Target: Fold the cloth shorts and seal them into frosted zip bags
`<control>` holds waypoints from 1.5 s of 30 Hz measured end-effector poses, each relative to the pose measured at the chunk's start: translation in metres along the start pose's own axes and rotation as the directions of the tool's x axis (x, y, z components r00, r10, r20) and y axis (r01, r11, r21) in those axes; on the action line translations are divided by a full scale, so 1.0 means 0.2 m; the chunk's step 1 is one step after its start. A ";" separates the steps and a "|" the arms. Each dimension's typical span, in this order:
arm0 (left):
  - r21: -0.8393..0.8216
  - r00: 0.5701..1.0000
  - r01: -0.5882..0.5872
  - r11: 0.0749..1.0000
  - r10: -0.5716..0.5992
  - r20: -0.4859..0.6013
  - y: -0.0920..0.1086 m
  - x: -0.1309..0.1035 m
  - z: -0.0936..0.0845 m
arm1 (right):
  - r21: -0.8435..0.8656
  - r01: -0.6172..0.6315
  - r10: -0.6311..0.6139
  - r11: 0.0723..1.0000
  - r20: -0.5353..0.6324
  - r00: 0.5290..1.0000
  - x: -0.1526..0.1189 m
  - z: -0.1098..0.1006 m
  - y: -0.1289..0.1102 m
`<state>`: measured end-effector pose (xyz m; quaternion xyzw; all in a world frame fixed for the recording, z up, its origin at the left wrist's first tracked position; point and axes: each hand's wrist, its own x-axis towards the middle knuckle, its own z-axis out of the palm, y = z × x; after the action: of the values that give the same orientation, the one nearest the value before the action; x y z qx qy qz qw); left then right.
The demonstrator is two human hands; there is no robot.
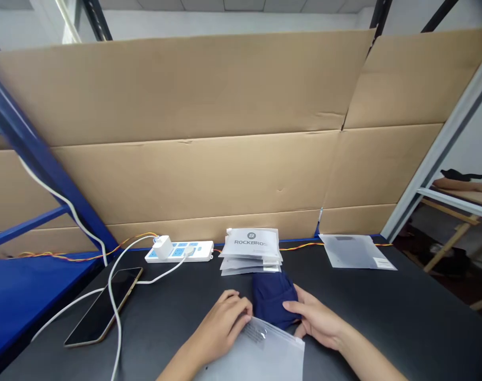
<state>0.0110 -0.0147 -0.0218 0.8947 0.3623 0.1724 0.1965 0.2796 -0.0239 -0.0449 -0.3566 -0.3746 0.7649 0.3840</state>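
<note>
My right hand (318, 320) grips a folded piece of navy blue fabric (274, 300), thumb on top and fingers beneath. Just in front of the fabric lies a frosted zip bag (270, 352) with a slider at its top right corner. My left hand (225, 323) is closed on the bag's upper left edge, fingers curled over its top. The fabric's lower edge meets the bag's top; whether any of it is inside I cannot tell. Behind the fabric stands a stack of frosted ROCKBROS bags (251, 251).
A single frosted bag (355, 251) lies at the back right. On the left are a phone (103, 307), a white power strip (203, 251) with a plugged-in charger (162, 247), and a loose white cable (116, 312). Cardboard (209, 180) walls off the back of the black table (367, 312).
</note>
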 end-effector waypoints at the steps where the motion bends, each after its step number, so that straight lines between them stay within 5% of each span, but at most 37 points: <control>1: 0.009 1.000 -0.002 1.000 0.002 -0.007 0.00 0.00 0.00 | -0.013 -0.006 0.006 1.000 0.007 1.000 -0.01 -0.01 0.00; 7: 0.091 1.000 -0.004 0.996 0.005 -0.012 0.02 0.00 0.00 | -0.093 -0.006 0.011 0.996 0.049 0.999 -0.04 -0.05 -0.05; 12: 0.137 0.999 0.010 0.991 -0.003 -0.051 0.01 0.01 0.01 | -0.174 -0.121 0.139 0.977 0.092 0.986 -0.05 -0.07 -0.05; 18: 0.159 0.993 0.031 0.987 -0.012 -0.118 0.00 0.01 0.02 | -0.106 -0.053 0.062 0.993 0.089 0.994 0.00 0.01 0.00; 22: 0.151 0.991 0.034 0.988 -0.013 -0.136 -0.01 0.00 0.01 | -0.117 -0.136 0.147 0.984 0.090 0.985 0.00 0.02 0.02; 31: -0.087 0.996 0.035 0.996 -0.041 -0.074 -0.04 -0.01 0.01 | -0.325 -0.227 0.255 0.918 0.046 0.966 -0.01 -0.01 -0.02; 38: -0.278 0.983 0.159 0.947 -0.127 0.131 -0.02 -0.02 0.02 | -0.401 -0.239 0.287 0.884 0.064 0.956 -0.02 0.00 -0.04; 45: -0.339 0.996 0.078 0.938 -0.055 0.076 0.03 -0.02 0.01 | -0.583 -0.094 0.216 0.807 0.144 0.966 -0.04 0.01 -0.05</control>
<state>0.0122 -0.0219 -0.0214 0.8395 0.3502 0.1964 0.3662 0.2837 -0.0270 -0.0336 -0.4047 -0.5932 0.6784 0.1551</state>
